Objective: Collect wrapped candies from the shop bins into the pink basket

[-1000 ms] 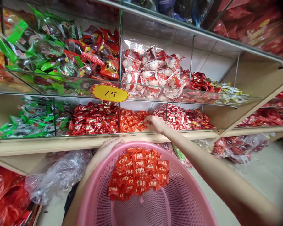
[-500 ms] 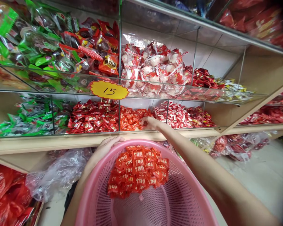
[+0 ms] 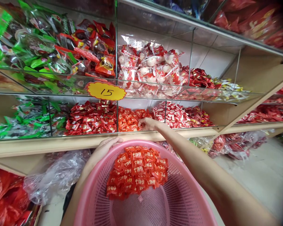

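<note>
My left hand (image 3: 105, 147) grips the far rim of a pink mesh basket (image 3: 186, 201) held against the shelf edge. A heap of small orange-red wrapped candies (image 3: 136, 171) lies in the basket's upper part. My right hand (image 3: 148, 123) reaches over the basket into the lower shelf compartment of the same orange-red candies (image 3: 128, 119), its fingers curled down among them. What those fingers hold is hidden.
Glass-divided bins line the wooden shelf (image 3: 49, 145): green-wrapped sweets (image 3: 25, 121), dark red candies (image 3: 91, 117), red-and-white candies (image 3: 176, 114). A yellow tag reading 15 (image 3: 106, 91) hangs on the upper glass. Plastic bags (image 3: 54, 175) lie under the shelf.
My right hand has slid a little leftward and deeper into the orange-red candy bin. The left hand and basket have stayed in place.
</note>
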The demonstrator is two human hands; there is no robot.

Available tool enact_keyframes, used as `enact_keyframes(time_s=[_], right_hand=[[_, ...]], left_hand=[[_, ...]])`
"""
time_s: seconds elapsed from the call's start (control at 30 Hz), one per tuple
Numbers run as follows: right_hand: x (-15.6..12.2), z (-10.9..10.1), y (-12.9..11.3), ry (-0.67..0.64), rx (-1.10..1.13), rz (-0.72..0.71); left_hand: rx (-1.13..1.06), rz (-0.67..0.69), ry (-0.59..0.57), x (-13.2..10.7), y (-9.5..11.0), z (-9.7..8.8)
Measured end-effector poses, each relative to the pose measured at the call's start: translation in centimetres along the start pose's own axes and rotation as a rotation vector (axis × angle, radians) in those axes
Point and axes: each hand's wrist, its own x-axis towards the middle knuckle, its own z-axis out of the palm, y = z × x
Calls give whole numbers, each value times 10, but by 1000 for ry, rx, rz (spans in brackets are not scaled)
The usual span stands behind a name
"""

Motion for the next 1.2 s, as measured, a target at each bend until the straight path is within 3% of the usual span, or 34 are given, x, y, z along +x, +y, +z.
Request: enact_keyframes(time_s=[0.6,0.97,1.2], right_hand=[[-5,1,1,-33,143,92],[-18,-2,-5,64,286,136],[-24,-7,-12,-80,502,81]], left_hand=[[-18,-11,0,2,-1,0],[-21,19,-8,4,-5,-2],[-60,14,-41,3,-7,-3]])
